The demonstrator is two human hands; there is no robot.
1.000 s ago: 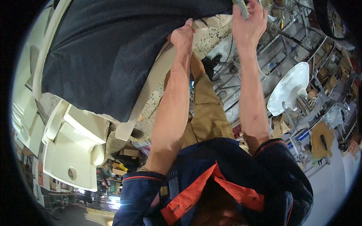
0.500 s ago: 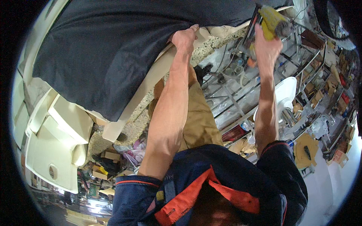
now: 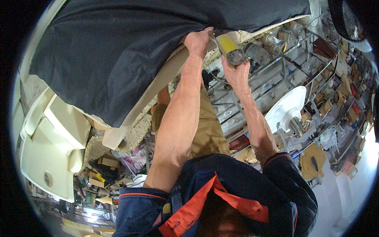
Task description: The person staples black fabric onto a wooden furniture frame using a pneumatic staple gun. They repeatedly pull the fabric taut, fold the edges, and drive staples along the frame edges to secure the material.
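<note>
Black fabric point(image 3: 114, 55) lies stretched across a large padded piece, with a cream strip point(image 3: 154, 87) and speckled foam point(image 3: 213, 55) showing along its near edge. My left hand point(image 3: 198, 42) is closed on that edge, pinching the cloth. Just right of it, my right hand point(image 3: 237, 74) grips a yellow and grey staple gun point(image 3: 227, 44), whose nose is close to the fabric edge by my left fingers. The grip itself is mostly hidden by the hand, and I cannot tell whether the nose touches the cloth.
Below left stands a cream moulded part point(image 3: 47, 158) with a round hole. On the right are a metal frame point(image 3: 290, 61), several clear jars point(image 3: 287, 37), a white round-based stand point(image 3: 290, 106) and piled cardboard.
My right hand has brought the staple gun leftward and nearer, from the far right over to beside my left hand. The left hand keeps its pinch on the fabric edge.
</note>
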